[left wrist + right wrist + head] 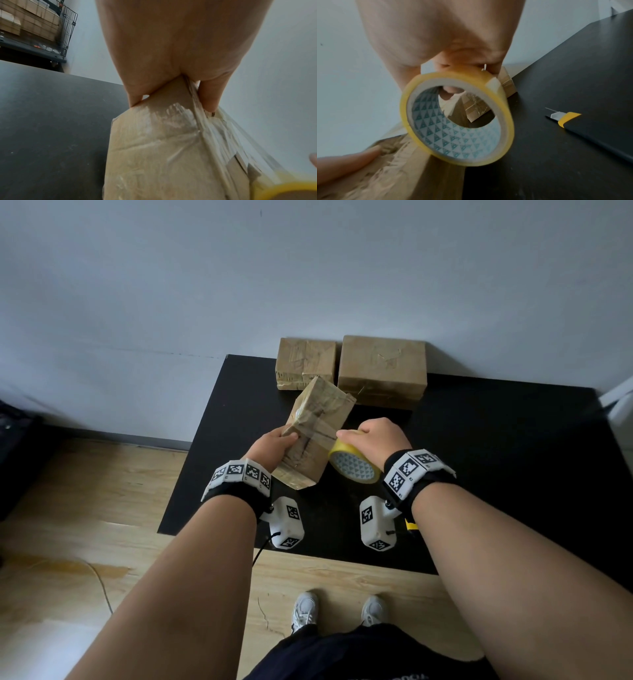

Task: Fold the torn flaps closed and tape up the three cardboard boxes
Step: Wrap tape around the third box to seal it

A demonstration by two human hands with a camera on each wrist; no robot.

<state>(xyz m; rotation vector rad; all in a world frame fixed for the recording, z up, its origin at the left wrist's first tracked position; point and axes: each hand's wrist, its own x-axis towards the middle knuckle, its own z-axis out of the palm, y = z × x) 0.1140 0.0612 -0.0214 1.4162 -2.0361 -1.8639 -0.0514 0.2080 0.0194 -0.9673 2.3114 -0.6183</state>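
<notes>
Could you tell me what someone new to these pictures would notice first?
The yellow tape roll in the right hand, a clear strip stretched from it to the tilted box that the left hand grips above the black table. Two more boxes sit by the wall, a knife to the right.

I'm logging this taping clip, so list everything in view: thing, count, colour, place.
held box: 1, brown, tilted above the table, wrapped in clear tape
boxes at the wall: 2, brown, side by side at the table's far edge
tape roll: 1, yellow, beside the held box
utility knife: 1, black and yellow, lying on the table at the right
table: 1, black, against the wall
wire rack: 1, black, far left, seen from the left wrist
shoes: 2, white, on the wood floor
left hand: grips the held box
right hand: holds the tape roll
</notes>
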